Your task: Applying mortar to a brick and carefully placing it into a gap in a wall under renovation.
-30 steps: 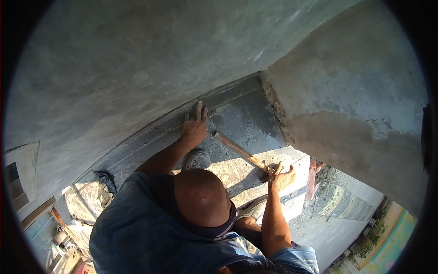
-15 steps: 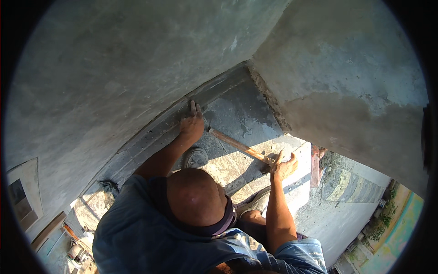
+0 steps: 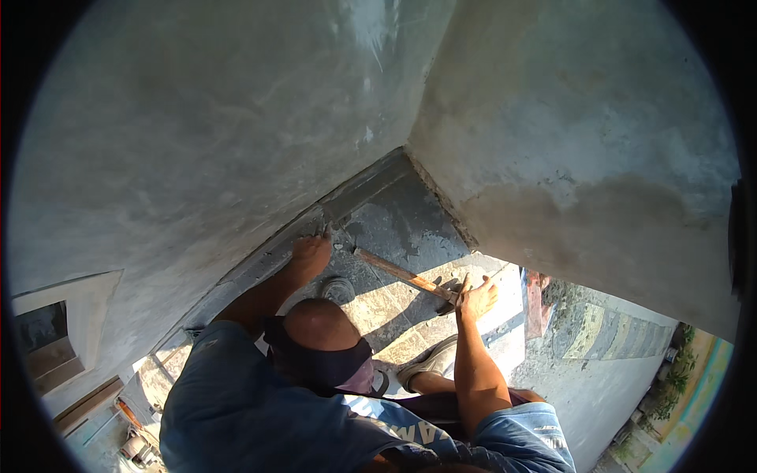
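Observation:
My left hand (image 3: 312, 256) is at the foot of the plastered wall, over a narrow grey strip (image 3: 272, 246) along its base. Its fingers are curled, and whatever they pinch is too small to make out in the shade. Sunlight falls on my right hand (image 3: 477, 299), whose fingers are spread and hold nothing. Close beside it is the dark head of a hammer (image 3: 404, 274). The hammer's worn wooden handle slants toward my left hand, its end a little apart from it. Grey crumbs lie by my left fingers.
Two bare plastered walls (image 3: 197, 142) meet in a corner ahead. A grey round object (image 3: 339, 289) is on the floor near my left forearm. A reddish board (image 3: 537, 303) stands at the right. Tools and debris (image 3: 138, 441) lie at lower left, near a window opening (image 3: 51, 339).
The view has shifted, showing more wall. My left fingers, stretched along the strip before, are now curled. My right hand stays beside the hammer head with its fingers still apart.

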A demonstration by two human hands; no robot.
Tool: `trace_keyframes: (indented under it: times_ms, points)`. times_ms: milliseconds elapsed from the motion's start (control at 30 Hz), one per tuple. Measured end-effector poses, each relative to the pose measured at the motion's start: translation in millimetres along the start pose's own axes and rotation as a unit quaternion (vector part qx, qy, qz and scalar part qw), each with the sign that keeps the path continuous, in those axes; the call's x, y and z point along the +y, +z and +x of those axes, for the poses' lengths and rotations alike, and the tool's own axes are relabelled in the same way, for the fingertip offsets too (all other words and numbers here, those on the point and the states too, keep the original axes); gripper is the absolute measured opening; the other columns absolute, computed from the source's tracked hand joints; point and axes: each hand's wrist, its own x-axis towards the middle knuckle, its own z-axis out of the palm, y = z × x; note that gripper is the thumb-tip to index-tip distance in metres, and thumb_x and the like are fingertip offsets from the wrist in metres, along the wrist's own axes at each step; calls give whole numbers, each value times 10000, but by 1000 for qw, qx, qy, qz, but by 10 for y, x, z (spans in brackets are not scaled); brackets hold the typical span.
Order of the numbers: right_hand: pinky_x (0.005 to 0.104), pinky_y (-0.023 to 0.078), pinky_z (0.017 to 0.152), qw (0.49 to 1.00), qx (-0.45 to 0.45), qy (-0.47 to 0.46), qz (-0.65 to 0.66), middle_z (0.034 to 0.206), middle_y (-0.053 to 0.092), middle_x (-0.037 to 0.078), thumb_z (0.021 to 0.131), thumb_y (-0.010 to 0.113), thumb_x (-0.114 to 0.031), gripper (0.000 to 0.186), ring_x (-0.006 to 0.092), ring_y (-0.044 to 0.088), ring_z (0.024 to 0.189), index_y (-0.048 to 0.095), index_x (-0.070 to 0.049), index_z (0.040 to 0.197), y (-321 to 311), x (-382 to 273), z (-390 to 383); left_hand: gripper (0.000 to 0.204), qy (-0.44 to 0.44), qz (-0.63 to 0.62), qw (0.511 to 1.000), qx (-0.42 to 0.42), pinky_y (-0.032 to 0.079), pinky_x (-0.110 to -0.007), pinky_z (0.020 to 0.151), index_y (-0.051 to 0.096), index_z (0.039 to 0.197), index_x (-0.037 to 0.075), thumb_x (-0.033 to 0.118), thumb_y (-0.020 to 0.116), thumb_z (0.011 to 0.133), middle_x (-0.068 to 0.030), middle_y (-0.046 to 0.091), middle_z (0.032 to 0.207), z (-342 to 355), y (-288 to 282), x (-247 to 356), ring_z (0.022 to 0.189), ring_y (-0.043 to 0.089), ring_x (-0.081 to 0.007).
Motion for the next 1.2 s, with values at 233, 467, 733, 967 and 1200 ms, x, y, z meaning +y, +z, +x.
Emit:
trace_keyframes:
  times_ms: [233, 467, 733, 967, 1200]
  points:
    - [408, 475, 853, 867, -467, -174, 14, 959, 669, 201, 834, 610, -498, 568, 331, 624, 992, 544, -64, 1194, -1562, 109, 91, 321, -94, -123, 980, -125, 519, -452, 739, 687, 874, 32, 344, 637, 814, -186, 669, 936, -778, -1814, -117, 889, 650, -341]
    - [371, 489, 817, 823, -501, -265, -47, 944, 670, 169, 856, 571, -527, 650, 271, 642, 912, 484, -32, 1268, -4945, -606, -3, 398, -193, -214, 956, -58, 516, -454, 751, 671, 837, -16, 381, 663, 804, -218, 660, 889, -2474, -3216, -264, 878, 636, -385]
    - [387, 461, 890, 873, -455, -169, -51, 1114, 626, 207, 876, 542, -524, 572, 326, 595, 1065, 546, -76, 1232, -6894, -163, -250, 383, -309, -374, 846, 222, 415, -374, 542, 480, 587, -33, 192, 693, 813, -159, 510, 552, -3873, -5220, -371, 508, 483, -343]
    - [343, 524, 682, 939, -319, -123, 28, 983, 658, 186, 895, 546, -497, 575, 239, 675, 745, 547, -1, 1186, -7045, -249, -683, 492, -138, -403, 647, 633, 375, -414, 988, 401, 1136, -8, 224, 699, 821, -174, 470, 1189, -3976, -6630, -1244, 1069, 481, -264]
    - [348, 498, 710, 919, -328, -186, 111, 889, 663, 173, 892, 547, -491, 534, 253, 651, 777, 587, -3, 1105, -7225, -1390, -1484, 1151, 86, -363, 701, 608, 232, -457, 1091, -75, 1425, -3, 479, 726, 755, -200, 148, 1438, -3620, -7512, -1659, 1353, 177, -321]
